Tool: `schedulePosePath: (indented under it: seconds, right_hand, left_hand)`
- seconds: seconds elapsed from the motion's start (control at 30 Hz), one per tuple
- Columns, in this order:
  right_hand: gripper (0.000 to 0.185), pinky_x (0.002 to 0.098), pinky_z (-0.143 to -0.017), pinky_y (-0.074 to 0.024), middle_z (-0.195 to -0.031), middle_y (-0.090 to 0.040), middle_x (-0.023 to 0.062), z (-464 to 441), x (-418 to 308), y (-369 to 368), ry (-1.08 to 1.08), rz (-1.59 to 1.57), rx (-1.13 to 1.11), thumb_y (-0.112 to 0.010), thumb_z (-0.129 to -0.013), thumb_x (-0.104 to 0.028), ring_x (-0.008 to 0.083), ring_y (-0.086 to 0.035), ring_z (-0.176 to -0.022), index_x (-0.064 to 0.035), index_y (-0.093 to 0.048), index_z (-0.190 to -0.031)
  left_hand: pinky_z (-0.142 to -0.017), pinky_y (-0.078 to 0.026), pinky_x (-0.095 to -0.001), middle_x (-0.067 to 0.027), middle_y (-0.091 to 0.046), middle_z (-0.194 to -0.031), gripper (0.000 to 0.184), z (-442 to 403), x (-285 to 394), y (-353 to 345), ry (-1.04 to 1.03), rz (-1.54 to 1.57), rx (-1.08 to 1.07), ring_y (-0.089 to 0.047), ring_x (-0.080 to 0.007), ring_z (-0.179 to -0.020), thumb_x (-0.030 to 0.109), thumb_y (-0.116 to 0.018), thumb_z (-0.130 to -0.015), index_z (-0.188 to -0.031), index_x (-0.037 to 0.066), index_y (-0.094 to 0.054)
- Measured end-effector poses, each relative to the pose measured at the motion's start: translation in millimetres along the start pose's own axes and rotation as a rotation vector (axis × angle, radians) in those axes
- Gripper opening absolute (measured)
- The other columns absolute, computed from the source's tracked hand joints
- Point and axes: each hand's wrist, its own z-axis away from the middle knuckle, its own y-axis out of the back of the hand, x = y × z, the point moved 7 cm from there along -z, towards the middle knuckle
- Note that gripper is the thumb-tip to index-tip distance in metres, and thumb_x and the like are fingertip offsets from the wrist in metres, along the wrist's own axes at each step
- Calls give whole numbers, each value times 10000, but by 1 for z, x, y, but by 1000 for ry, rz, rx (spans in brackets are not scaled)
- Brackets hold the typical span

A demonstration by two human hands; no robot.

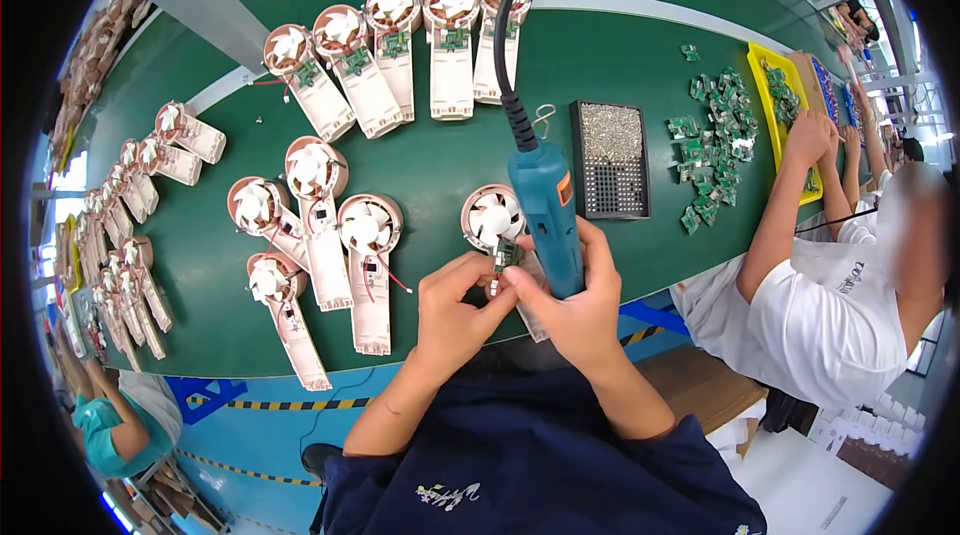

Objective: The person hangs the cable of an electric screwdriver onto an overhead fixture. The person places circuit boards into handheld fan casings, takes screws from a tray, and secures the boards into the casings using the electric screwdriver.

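Note:
In front of me lies a pinkish-white handheld fan half-shell (493, 216) with white blades, its handle partly hidden under my hands. My left hand (455, 310) is closed, pinching a small green circuit board (507, 255) at the handle's top end; a small white connector shows by the fingertips. My right hand (585, 305) is wrapped round a teal electric screwdriver (545, 205), whose black cord runs upward. The right thumb reaches over to the board's lower edge. The screwdriver's tip is hidden.
A black screw tray (612, 210) stands right of the screwdriver, with loose circuit boards (715, 135) beyond it. Several fan half-shells (365, 225) lie left, and a row (450, 75) at the back. A yellow bin (765, 115) and a co-worker (830, 305) are at the right.

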Motion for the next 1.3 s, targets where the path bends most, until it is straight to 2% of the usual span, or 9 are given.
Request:
schedulePosePath:
  seconds: [0.17, 0.27, 0.53, 0.63, 0.77, 1.07, 1.17, 1.27, 1.3]
  right_hand:
    - [587, 207, -690, -502, -1027, -706, 90, -9, -3, 16, -12, -88, -12, -808, -753, -19, 66, -637, -795, 8, -486, -1243]
    - [598, 185, -567, -444, -1058, -707, 72, -28, -13, 32, -25, 44, -118, -808, -748, -13, 18, -552, -676, -15, -489, -1254]
    - [598, 308, -704, -556, -1020, -664, 139, -15, -25, 11, 166, 425, -286, -813, -696, -43, 239, -694, -836, -31, -537, -1226]
    - [605, 277, -744, -534, -962, -665, 110, -13, -37, 2, 315, 510, -340, -829, -700, -52, 165, -673, -800, -13, -532, -1226]
    - [611, 286, -746, -537, -968, -661, 127, -14, -36, -1, 320, 532, -332, -830, -683, -48, 185, -686, -818, -13, -537, -1218]
    - [547, 300, -723, -549, -1025, -678, 119, -18, -19, 10, 192, 458, -243, -798, -747, -49, 202, -694, -855, -35, -532, -1225]
    - [486, 251, -755, -521, -994, -678, 78, -20, 9, 10, -285, -33, -248, -739, -840, -41, 92, -626, -873, -12, -475, -1246]
    - [492, 237, -714, -516, -956, -678, 70, -23, 21, 2, -389, -119, -259, -742, -837, -41, 81, -622, -819, -18, -465, -1242]
    - [487, 231, -686, -511, -958, -672, 66, -22, 27, 1, -541, -155, -279, -750, -832, -46, 78, -616, -789, -23, -463, -1225]
  left_hand:
    - [-534, -430, -253, -69, -598, -695, 134, -3, 4, 2, -56, 80, 67, -546, -122, -576, -9, -736, -781, -902, -11, -680]
    - [-498, -393, -242, -60, -596, -693, 103, -1, 1, 13, 99, -2, 136, -507, -98, -539, -13, -716, -819, -918, -1, -691]
    - [-471, -404, -230, -92, -596, -777, 153, -6, 2, 15, 39, -39, 199, -525, -111, -540, -53, -695, -808, -949, -7, -658]
    - [-474, -445, -247, -107, -590, -780, 153, -5, -4, 15, 28, -80, 163, -570, -155, -558, -48, -687, -802, -945, -23, -638]
    - [-482, -479, -264, -113, -586, -777, 160, -6, -2, 13, 52, -51, 150, -599, -180, -575, -40, -681, -810, -958, -31, -623]
    - [-506, -484, -244, -100, -606, -905, 135, -11, 6, 13, 48, -30, 163, -618, -158, -665, -28, -677, -846, -970, 0, -632]
    - [-544, -525, -264, -113, -608, -941, 131, -10, 10, 12, 78, -62, 160, -637, -192, -711, -26, -658, -863, -988, 5, -630]
    - [-584, -564, -290, -130, -613, -963, 137, -11, 12, 8, 115, -72, 128, -654, -232, -757, -26, -632, -883, -1016, 1, -614]
    - [-622, -557, -262, -111, -609, -979, 138, -11, 14, 6, 105, -105, 108, -638, -174, -789, -25, -619, -902, -1037, -12, -596]
